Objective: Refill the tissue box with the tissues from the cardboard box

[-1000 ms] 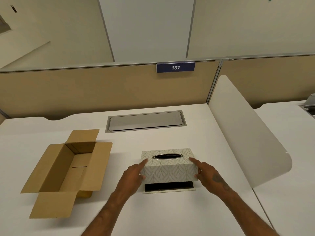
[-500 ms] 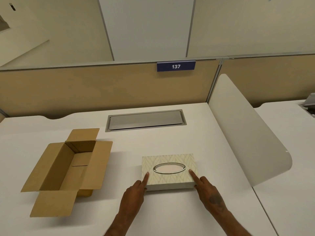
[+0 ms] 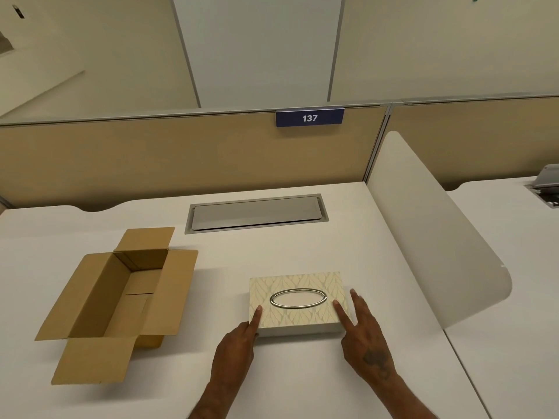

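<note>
The tissue box (image 3: 298, 300), cream with a leaf pattern and a silver oval ring around its slot, lies flat on the white desk (image 3: 302, 382) in front of me. My left hand (image 3: 237, 343) touches its near left corner with the index fingertip. My right hand (image 3: 364, 337) rests its index fingertip on the top near the right corner, with another finger spread along the right side. Neither hand grips anything. The brown cardboard box (image 3: 118, 297) stands to the left with its flaps open. I see no tissues inside it.
A grey cable hatch (image 3: 257, 213) is set into the desk behind the tissue box. A white curved divider (image 3: 429, 237) rises along the desk's right edge. A beige partition with a blue "137" sign (image 3: 309, 117) closes the back.
The tissue box cover, raised and tilted over a dark base a second ago, has come down flat on the desk. Both hands have shifted from its sides to fingertips on its top.
</note>
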A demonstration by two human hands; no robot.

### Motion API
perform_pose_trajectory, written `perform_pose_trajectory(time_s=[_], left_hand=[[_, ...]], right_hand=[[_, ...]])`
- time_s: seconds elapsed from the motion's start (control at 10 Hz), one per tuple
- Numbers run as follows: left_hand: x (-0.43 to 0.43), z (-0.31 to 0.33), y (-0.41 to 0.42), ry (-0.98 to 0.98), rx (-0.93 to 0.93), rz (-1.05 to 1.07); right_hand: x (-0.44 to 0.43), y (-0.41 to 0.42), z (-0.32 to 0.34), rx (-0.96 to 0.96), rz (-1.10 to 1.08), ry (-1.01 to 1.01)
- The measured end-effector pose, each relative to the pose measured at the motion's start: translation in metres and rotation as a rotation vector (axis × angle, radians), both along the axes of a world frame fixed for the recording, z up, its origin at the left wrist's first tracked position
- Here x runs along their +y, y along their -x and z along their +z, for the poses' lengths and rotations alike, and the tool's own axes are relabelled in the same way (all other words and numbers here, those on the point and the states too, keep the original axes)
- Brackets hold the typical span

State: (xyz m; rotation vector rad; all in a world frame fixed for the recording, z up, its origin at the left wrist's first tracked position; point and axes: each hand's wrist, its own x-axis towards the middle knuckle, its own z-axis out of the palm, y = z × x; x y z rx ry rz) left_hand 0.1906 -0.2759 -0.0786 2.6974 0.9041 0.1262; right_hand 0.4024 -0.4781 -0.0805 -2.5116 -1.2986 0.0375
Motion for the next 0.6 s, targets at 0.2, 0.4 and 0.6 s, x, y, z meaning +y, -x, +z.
perform_pose_trajectory(time_s=[0.2, 0.4, 0.6], left_hand=[[-0.002, 0.001, 0.002, 0.011, -0.020, 0.005], [-0.002, -0.012, 0.006, 0.067, -0.019, 0.018], [-0.002, 0.005, 0.012, 0.004, 0.014, 0.083]], right_hand=[[0.000, 0.009, 0.004, 0.016, 0.053, 0.089], [-0.001, 0.009, 0.003, 0.004, 0.040, 0.114], [-0.001, 0.014, 0.005, -0.072, 0.023, 0.108]])
